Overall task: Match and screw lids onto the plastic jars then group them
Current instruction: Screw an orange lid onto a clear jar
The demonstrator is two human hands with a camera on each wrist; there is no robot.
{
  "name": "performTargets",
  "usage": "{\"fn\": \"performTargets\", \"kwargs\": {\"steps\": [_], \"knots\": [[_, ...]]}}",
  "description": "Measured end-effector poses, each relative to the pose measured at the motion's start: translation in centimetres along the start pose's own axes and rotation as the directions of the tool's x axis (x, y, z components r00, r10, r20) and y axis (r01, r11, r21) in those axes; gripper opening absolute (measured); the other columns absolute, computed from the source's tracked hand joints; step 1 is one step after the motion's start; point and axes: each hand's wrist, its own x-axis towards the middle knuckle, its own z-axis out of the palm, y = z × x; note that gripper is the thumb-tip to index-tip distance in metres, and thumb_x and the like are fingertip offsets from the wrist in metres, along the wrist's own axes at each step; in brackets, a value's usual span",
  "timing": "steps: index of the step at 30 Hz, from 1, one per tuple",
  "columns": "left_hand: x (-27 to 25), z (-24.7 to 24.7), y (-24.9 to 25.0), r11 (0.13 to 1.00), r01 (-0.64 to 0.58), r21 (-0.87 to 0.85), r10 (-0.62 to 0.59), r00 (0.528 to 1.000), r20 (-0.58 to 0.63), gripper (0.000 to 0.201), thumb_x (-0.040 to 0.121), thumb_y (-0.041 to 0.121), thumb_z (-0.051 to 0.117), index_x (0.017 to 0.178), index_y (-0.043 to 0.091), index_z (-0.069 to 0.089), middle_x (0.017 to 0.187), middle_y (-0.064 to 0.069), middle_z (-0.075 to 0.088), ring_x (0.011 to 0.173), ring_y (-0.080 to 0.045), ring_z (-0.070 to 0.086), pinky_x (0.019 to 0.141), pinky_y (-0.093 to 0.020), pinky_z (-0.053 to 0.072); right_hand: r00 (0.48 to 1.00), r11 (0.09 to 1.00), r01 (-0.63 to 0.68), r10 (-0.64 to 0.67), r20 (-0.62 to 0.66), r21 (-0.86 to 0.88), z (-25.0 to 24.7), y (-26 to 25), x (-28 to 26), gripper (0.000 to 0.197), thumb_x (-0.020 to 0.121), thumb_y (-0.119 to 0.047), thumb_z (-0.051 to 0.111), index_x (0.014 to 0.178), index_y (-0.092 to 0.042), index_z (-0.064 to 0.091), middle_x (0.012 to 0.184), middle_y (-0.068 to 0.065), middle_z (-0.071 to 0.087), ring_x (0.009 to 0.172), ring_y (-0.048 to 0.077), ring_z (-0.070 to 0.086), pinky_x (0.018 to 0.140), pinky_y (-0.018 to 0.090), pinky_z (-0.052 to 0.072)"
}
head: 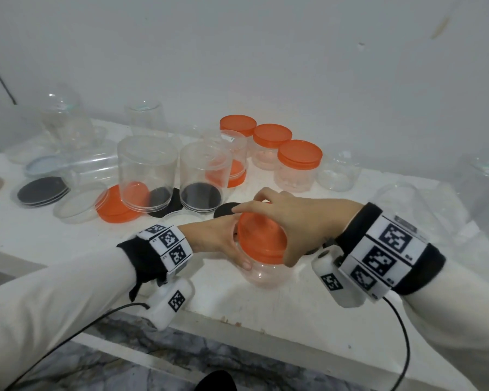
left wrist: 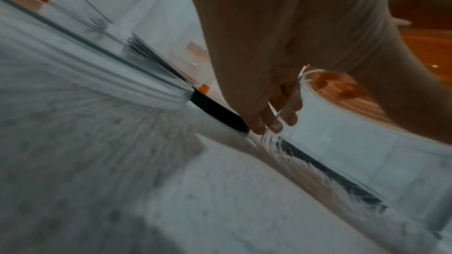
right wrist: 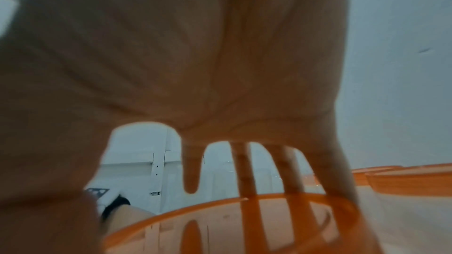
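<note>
A small clear jar (head: 266, 275) stands near the table's front edge with an orange lid (head: 261, 238) on its mouth. My left hand (head: 223, 241) grips the jar's side from the left, its fingers (left wrist: 276, 121) curled round the clear wall. My right hand (head: 291, 218) comes over from the right and grips the lid's rim, its fingers (right wrist: 291, 171) spread across the orange lid (right wrist: 220, 225). Three small jars capped in orange (head: 298, 165) stand grouped at the back. Tall clear jars (head: 147, 172) stand upside down over loose orange and black lids.
Loose lids lie at the left: a black one (head: 43, 191), a pale blue one (head: 44, 165), a clear one (head: 79, 201) and an orange one (head: 113, 207). More clear jars (head: 338, 172) stand at the back and right. The table's front edge (head: 237, 328) is just below my wrists.
</note>
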Motion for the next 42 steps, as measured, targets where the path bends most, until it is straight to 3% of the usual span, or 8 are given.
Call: {"fn": "performTargets", "kwargs": {"steps": [6, 12, 17, 24, 30, 33, 37, 42], "knots": [[0.0, -0.2, -0.1, 1.000, 0.015, 0.022, -0.014, 0.999, -0.049, 0.082, 0.061, -0.005, 0.082, 0.126, 0.026, 0.043, 0.122, 0.007, 0.058, 0.114, -0.001, 0.055, 0.092, -0.015, 0.043, 0.998, 0.997, -0.070, 0.070, 0.000, -0.026, -0.3, -0.1, 0.3, 0.090, 0.063, -0.042, 0.076, 0.135, -0.051, 0.021, 0.124, -0.007, 0.027, 0.100, 0.019, 0.045, 0.077, 0.035, 0.051], [-0.1, 0.0, 0.2, 1.000, 0.022, 0.010, -0.021, 0.999, -0.044, 0.078, 0.061, -0.006, 0.081, 0.124, 0.024, 0.046, 0.120, 0.008, 0.060, 0.113, -0.004, 0.057, 0.089, -0.018, 0.044, 0.975, 0.972, -0.213, 0.206, -0.079, -0.094, 0.6, -1.1, 0.7, 0.088, 0.064, -0.065, 0.065, 0.136, -0.031, 0.028, 0.104, -0.002, 0.025, 0.083, 0.021, 0.045, 0.064, 0.032, 0.044], [0.0, 0.1, 0.5, 0.999, 0.021, 0.029, -0.019, 0.999, -0.048, 0.077, 0.062, -0.008, 0.080, 0.123, 0.025, 0.045, 0.120, 0.010, 0.058, 0.111, 0.001, 0.056, 0.087, -0.013, 0.044, 0.988, 0.987, -0.154, 0.154, -0.003, -0.050, -0.1, -0.6, 0.4, 0.088, 0.065, -0.050, 0.072, 0.136, -0.038, 0.021, 0.112, -0.004, 0.024, 0.075, 0.016, 0.048, 0.052, 0.025, 0.039], [-0.1, -0.1, 0.5, 0.999, 0.038, 0.021, -0.038, 0.999, -0.031, 0.071, 0.065, -0.009, 0.078, 0.117, 0.028, 0.047, 0.115, 0.013, 0.059, 0.107, 0.006, 0.057, 0.086, -0.010, 0.043, 0.996, 0.999, -0.030, 0.031, 0.079, -0.014, -0.8, -0.3, 0.1, 0.095, 0.059, -0.017, 0.077, 0.127, -0.052, 0.021, 0.126, -0.011, 0.018, 0.106, 0.021, 0.038, 0.069, 0.036, 0.054], [-0.3, -0.1, 0.4, 0.999, 0.026, 0.034, -0.024, 0.998, -0.055, 0.078, 0.065, -0.010, 0.077, 0.114, 0.037, 0.040, 0.114, 0.017, 0.054, 0.101, 0.015, 0.054, 0.084, -0.007, 0.042, 0.993, 0.999, -0.005, 0.009, 0.117, -0.032, -0.9, -0.5, 0.4, 0.096, 0.059, -0.009, 0.074, 0.128, -0.051, 0.020, 0.130, -0.014, 0.016, 0.106, 0.021, 0.040, 0.069, 0.035, 0.051], [-0.3, -0.2, 0.4, 0.998, 0.026, 0.061, -0.022, 0.997, -0.070, 0.079, 0.064, -0.007, 0.079, 0.111, 0.041, 0.038, 0.114, 0.017, 0.053, 0.098, 0.018, 0.054, 0.083, -0.006, 0.042, 0.994, 0.997, -0.013, 0.021, 0.108, -0.076, -0.6, -0.6, 0.7, 0.098, 0.058, -0.015, 0.076, 0.129, -0.050, 0.020, 0.131, -0.013, 0.017, 0.107, 0.022, 0.042, 0.073, 0.040, 0.054], [-0.2, -0.1, 0.3, 0.998, 0.059, 0.033, -0.057, 0.997, -0.043, 0.078, 0.063, -0.006, 0.080, 0.122, 0.030, 0.043, 0.120, 0.010, 0.058, 0.110, 0.003, 0.056, 0.090, -0.013, 0.043, 0.993, 0.997, -0.072, 0.075, 0.089, -0.039, -1.0, -0.6, 0.5, 0.092, 0.061, -0.031, 0.078, 0.131, -0.051, 0.021, 0.126, -0.010, 0.023, 0.091, 0.019, 0.050, 0.066, 0.032, 0.052], [-0.3, 0.0, 0.7, 0.999, 0.040, 0.023, -0.039, 0.998, -0.048, 0.075, 0.063, -0.010, 0.078, 0.121, 0.025, 0.045, 0.116, 0.011, 0.059, 0.106, 0.005, 0.057, 0.085, -0.012, 0.044, 0.980, 0.975, -0.200, 0.199, -0.028, -0.092, -0.4, -1.0, 0.8, 0.092, 0.060, -0.068, 0.069, 0.134, -0.033, 0.027, 0.105, -0.002, 0.030, 0.087, 0.020, 0.044, 0.066, 0.032, 0.042]]}}
